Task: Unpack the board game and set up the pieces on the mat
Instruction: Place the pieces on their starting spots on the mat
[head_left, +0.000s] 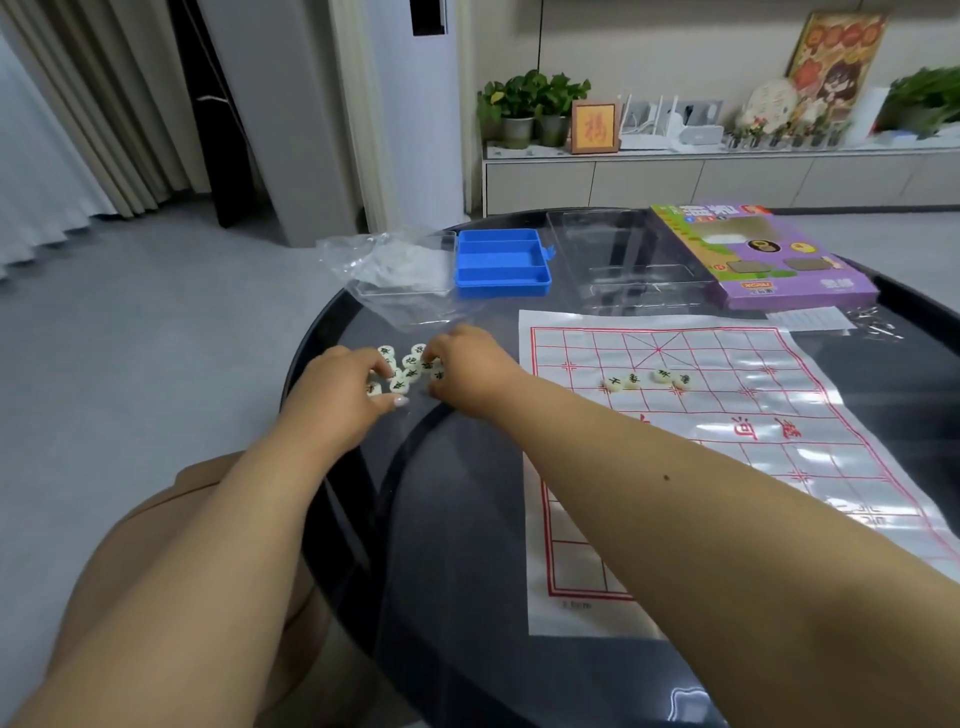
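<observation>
My game mat is a thin white plastic sheet (727, 467) printed with a red grid, a diagonal cross in the far palace and red characters across its middle band; it lies flat and glossy on the round dark glass table (467, 571). Four cream round discs with black characters (647, 381) sit on the mat in a loose row on the far half, two touching pairs with a small gap between them.

Off the mat's left edge, on bare glass, lies the cluster of the same cream discs (402, 370); I can count about ten, though my fingers hide some. My left hand (345, 387) is at the near left of that cluster with fingers curled down onto the discs, seemingly pinching one, though which one I cannot tell. My right hand (462, 364) comes in from the mat side, its fingers bent over the discs at the cluster's right; whether it grips one I cannot tell.

Beyond the mat's far left corner stands one blue plastic tray with three long compartments (501, 262), and left of it one crumpled clear plastic bag (387, 265). Past the mat's far edge lie one clear moulded insert (623, 260) and one purple cardboard game box (763, 257), side by side.
</observation>
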